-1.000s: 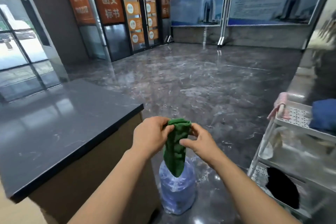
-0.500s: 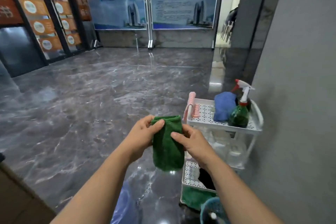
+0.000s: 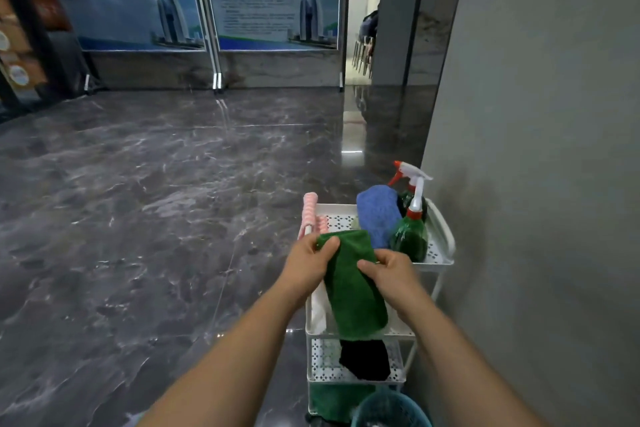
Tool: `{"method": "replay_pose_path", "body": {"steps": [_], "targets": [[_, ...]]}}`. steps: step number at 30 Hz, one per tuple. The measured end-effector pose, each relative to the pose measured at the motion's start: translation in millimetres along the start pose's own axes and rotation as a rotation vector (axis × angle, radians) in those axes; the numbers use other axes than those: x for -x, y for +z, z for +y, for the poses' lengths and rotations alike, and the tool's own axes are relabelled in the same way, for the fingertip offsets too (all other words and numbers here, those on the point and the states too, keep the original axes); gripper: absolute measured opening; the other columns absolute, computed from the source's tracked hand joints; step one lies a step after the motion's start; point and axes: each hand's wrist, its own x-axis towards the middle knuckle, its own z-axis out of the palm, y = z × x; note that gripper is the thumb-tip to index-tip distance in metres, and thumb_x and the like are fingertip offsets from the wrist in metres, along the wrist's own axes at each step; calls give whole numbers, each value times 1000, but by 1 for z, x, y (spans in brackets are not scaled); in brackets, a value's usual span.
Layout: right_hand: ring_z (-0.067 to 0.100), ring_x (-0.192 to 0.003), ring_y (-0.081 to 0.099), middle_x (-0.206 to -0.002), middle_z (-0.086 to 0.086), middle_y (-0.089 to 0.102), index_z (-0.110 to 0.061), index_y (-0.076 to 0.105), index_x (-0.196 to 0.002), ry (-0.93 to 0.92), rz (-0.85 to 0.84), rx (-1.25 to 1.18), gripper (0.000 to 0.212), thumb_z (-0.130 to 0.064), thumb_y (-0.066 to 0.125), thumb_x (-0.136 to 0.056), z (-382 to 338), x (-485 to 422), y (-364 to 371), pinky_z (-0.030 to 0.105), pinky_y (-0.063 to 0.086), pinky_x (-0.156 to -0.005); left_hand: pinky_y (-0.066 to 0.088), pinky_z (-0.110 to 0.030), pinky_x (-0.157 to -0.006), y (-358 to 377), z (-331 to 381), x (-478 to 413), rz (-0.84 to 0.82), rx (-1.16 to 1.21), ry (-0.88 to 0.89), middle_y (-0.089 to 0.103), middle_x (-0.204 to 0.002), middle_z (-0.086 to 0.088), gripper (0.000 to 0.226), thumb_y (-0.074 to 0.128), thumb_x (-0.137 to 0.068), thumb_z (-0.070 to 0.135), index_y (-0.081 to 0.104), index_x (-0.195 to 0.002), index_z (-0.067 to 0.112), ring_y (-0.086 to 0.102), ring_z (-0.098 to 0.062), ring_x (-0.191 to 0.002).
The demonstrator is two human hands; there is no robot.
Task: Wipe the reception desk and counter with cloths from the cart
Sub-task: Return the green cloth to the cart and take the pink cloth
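Over the white perforated three-tier plastic cart [image 3: 440,246], both hands, left hand [image 3: 308,263] and right hand [image 3: 389,270], pinched a folded green microfibre cloth [image 3: 356,291] in their fingers.

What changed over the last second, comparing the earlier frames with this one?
The person turned right, from the dark reception desk, now out of view, to the white cart. The green cloth, bunched narrow a second ago, now hangs flatter and wider over the cart. Unchanged: left hand and right hand still grip its upper part; blue cloth and spray bottle stay on the cart.
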Motion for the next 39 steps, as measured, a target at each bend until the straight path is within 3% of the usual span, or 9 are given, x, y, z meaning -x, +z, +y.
{"method": "replay_pose_path", "body": {"steps": [3, 9, 13, 15, 19, 26, 32, 36, 39], "targets": [[26, -86, 70, -92, 11, 73, -8, 70, -97, 59, 62, 3, 10, -7, 62, -92, -2, -37, 8, 38, 57, -82, 54, -53, -86, -4, 4, -37, -3, -142, 52, 68, -96, -25, 33, 64, -84, 29, 65, -97, -2, 67, -29, -88], [30, -89, 70, -94, 13, 73, -11, 70, -90, 163, 103, 135, 5, -11, 66, -89, 9, -111, 23, 44, 56, -87, 46, -31, -98, -13, 6, -92, -69, -554, 118, 56, -134, -12, 52, 55, -93, 10, 41, -144, 11, 58, -26, -116], [31, -99, 65, -105, 11, 71, -12, 69, -100, 155, 167, 589, 16, -20, 64, -88, 29, -133, 22, 34, 52, -86, 45, -35, -92, -13, -11, -95, -144, -1056, 334, 57, -132, -9, 41, 55, -91, 23, 52, -132, 20, 58, -31, -110], [29, -101, 62, -109, 9, 68, -15, 64, -108, 90, 207, 796, 20, -22, 59, -90, 25, -128, 23, 33, 51, -82, 33, -36, -97, -10, -20, -95, -196, -1378, 446, 62, -123, -3, 32, 52, -91, 34, 59, -121, 25, 54, -26, -114], [24, -105, 60, -111, 3, 67, -23, 67, -108, -124, 168, 1072, 25, -24, 48, -92, 24, -113, 34, 32, 48, -80, 19, -44, -106, 0, -34, -98, -336, -1612, 463, 68, -104, -4, 27, 50, -90, 31, 68, -107, 20, 54, -27, -108], [27, -98, 63, -106, 5, 69, -19, 72, -98, 47, 31, 1051, 25, -21, 48, -89, 10, -129, 43, 30, 45, -72, 16, -47, -107, 1, -41, -104, -341, -1582, 529, 67, -98, -6, 27, 53, -88, 30, 71, -104, 16, 49, -28, -109], [23, -79, 63, -85, 6, 72, -11, 73, -81, 96, 121, 604, 25, -28, 56, -87, -20, -170, 60, 34, 50, -72, 23, -35, -89, -34, 1, -123, -109, -1347, 669, 68, -106, 4, 27, 51, -92, 39, 68, -107, 26, 50, -18, -113], [23, -77, 64, -76, 5, 69, -13, 65, -63, 121, 84, 470, 42, -50, 60, -82, -34, -185, 83, 38, 52, -76, 20, -31, -85, -71, 14, -139, 106, -1137, 388, 69, -107, 14, 24, 53, -93, 40, 69, -110, 36, 54, -8, -110], [28, -101, 64, -105, 8, 69, -13, 70, -100, 194, 85, 447, 45, -54, 58, -85, -41, -191, 95, 33, 50, -81, 32, -29, -93, -99, 4, -150, 166, -749, 21, 69, -98, 17, 16, 63, -90, 35, 73, -101, 29, 62, -9, -98]]}}
